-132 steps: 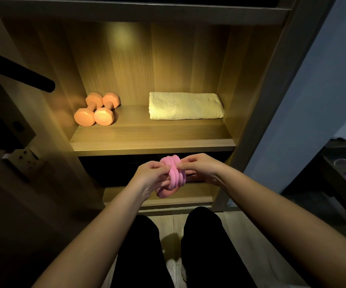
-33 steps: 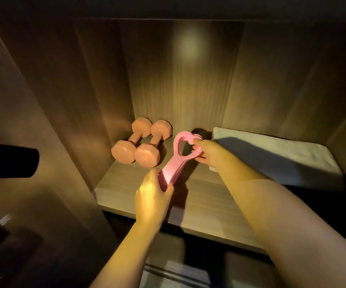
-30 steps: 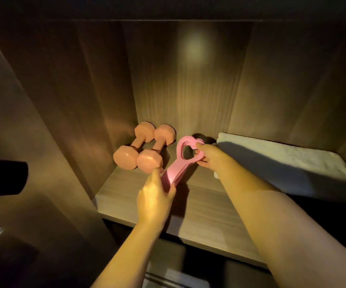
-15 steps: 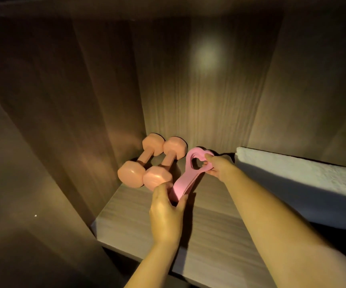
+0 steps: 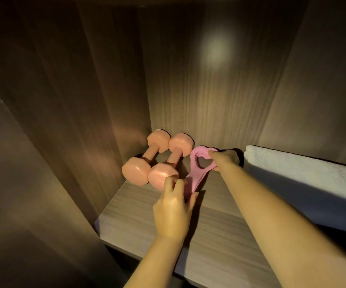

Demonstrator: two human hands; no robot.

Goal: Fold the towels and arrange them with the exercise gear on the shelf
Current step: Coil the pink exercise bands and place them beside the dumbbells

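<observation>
While left hand pinches band, dumbbells seemingly adjoin.

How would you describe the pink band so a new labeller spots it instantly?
Look at the wooden shelf board inside the cabinet. Between the two orange dumbbells and the folded white towel is a pink band, held at each end by the left hand and right hand. It alone is thin, flat and looped, its far end opening heart-shaped.

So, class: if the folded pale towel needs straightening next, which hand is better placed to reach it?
Probably right: the right hand pinches the far loop of the pink elastic band, beside the folded pale towel; the left hand is by the orange dumbbells.
</observation>
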